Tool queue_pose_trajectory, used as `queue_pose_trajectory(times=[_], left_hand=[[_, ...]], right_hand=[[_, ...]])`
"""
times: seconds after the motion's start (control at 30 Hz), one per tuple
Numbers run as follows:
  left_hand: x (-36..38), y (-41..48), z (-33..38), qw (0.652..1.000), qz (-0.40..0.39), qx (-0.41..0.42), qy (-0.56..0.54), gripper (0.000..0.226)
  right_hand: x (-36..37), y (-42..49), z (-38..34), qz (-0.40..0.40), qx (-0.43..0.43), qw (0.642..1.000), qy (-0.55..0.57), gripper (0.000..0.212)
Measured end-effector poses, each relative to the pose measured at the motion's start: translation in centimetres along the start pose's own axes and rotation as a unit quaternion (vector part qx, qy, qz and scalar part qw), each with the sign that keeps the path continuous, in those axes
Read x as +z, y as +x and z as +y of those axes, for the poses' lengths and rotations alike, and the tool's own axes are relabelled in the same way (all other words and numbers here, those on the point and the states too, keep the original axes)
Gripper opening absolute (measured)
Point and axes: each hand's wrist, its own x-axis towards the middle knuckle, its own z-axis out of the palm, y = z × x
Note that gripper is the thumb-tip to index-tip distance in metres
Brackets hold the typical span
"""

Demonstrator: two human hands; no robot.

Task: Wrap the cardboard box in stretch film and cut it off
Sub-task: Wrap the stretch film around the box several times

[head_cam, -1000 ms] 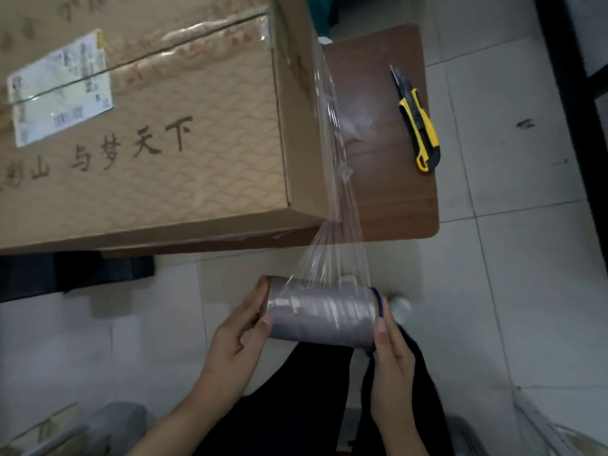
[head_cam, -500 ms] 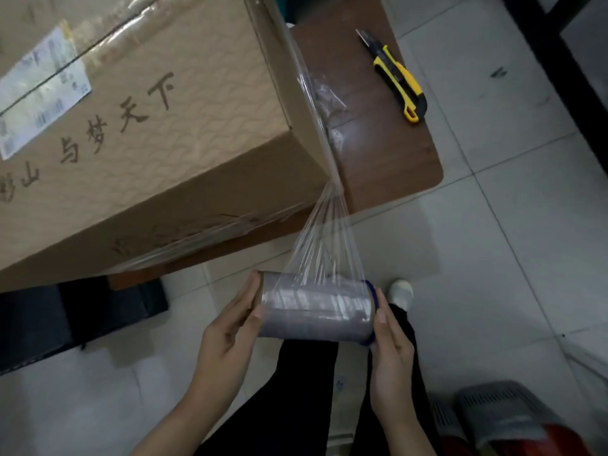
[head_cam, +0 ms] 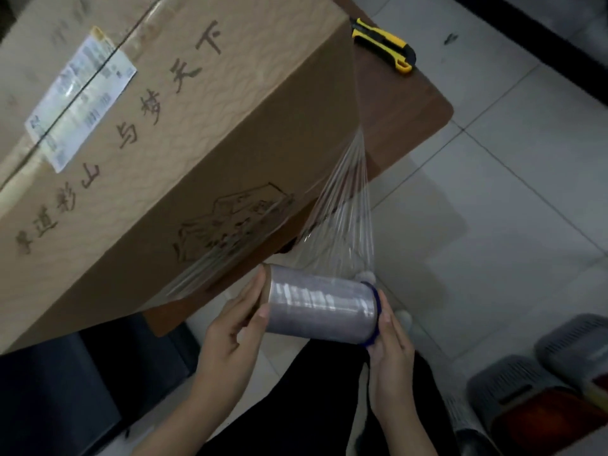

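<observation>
Quick count: one box, one roll of film, one knife, one table, two hands. There's also one white label stuck on top of the box across the seam, and two grey vented things on the tile floor at the lower right. No idea what they are.

The box sits on the brown table and takes up most of it, hanging over the near edge. The yellow-and-black knife lies on the table on the far side of the box's right corner, well apart from both hands.

The roll is lying sideways, held between the two hands, just below the box's near bottom edge. The left hand holds the plain end, with its fingers cupped over the end and the thumb on the roll's face. The right hand is pressed against the blue-rimmed end, fingers pretty much straight. I can't tell if anything goes into the core.

The film fans up taut from the roll and narrows to the box's right corner edge. A streaky band of it also lies across the near side of the box, running down to the left.
</observation>
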Motion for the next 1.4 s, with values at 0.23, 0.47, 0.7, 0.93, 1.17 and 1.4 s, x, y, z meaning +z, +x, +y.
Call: queue_pose_trajectory(times=[0.23,0.47,0.7,0.93,1.17,1.4], left_hand=[[-2.7,-3.0,-3.8,0.996,-0.021,0.067,0.048,0.045],[-6.8,-3.5,-8.4,0.988,-0.067,0.088,0.103,0.046],[-13.8,-2.7,-11.1,0.981,-0.145,0.085,0.095,0.049],[-19.5,-2.3,-12.6,0.975,-0.164,0.102,0.106,0.044],[-22.9,-5.2,-14.4,0.965,-0.165,0.142,0.148,0.040],[-27.0,-5.7,-16.7,0.960,-0.215,0.127,0.129,0.045]], right_hand=[[0.0,-3.2,4.6,0.006,-0.020,0.999,0.043,0.030],[1.1,-7.4,9.9,0.033,-0.050,0.995,0.082,0.053],[5.6,-10.7,15.7,0.077,-0.099,0.987,0.097,0.046],[10.5,-13.2,21.8,0.093,-0.111,0.978,0.148,0.042],[11.9,-15.5,26.7,0.103,-0.114,0.973,0.172,0.039],[14.1,-17.9,30.7,0.113,-0.118,0.962,0.218,0.045]])
